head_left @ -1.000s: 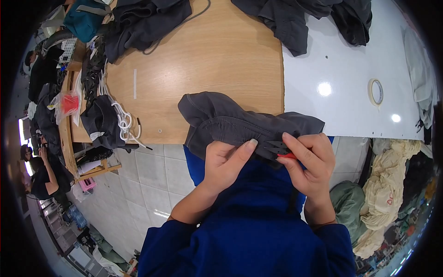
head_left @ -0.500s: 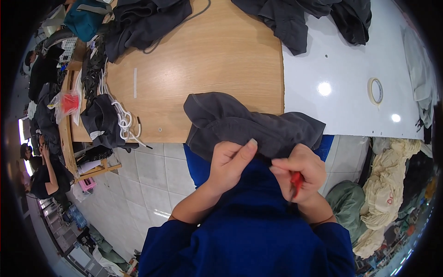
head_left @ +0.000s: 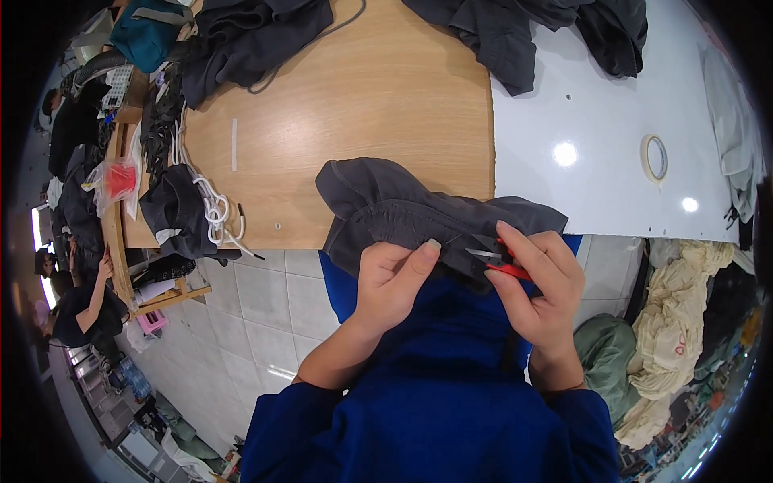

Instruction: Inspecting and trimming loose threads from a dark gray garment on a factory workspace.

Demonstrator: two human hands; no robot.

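A dark grey garment (head_left: 386, 189) with a gathered, stitched seam lies over the table's front edge and hangs toward my lap. My left hand (head_left: 392, 286) pinches the garment's near edge between thumb and fingers. In my right hand (head_left: 543, 290) is a pair of red-handled thread snips (head_left: 503, 262), held between thumb and fingers. The blades are spread and point left toward the seam, close to my left thumb. A thin thread seems to run between the cloth and the blades, but it is too fine to be sure.
More dark grey garments (head_left: 475, 36) lie at the back of the wooden tabletop (head_left: 322, 113). White cord (head_left: 217, 209) sits on dark cloth at left. A tape roll (head_left: 654, 158) rests on the white tabletop (head_left: 596, 121). Cream cloth (head_left: 672, 322) is heaped at right. Another person (head_left: 84, 306) is far left.
My right hand has opened out of its fist and turned the snips so their blades point at the seam. The left hand has shifted slightly left, still pinching the garment.
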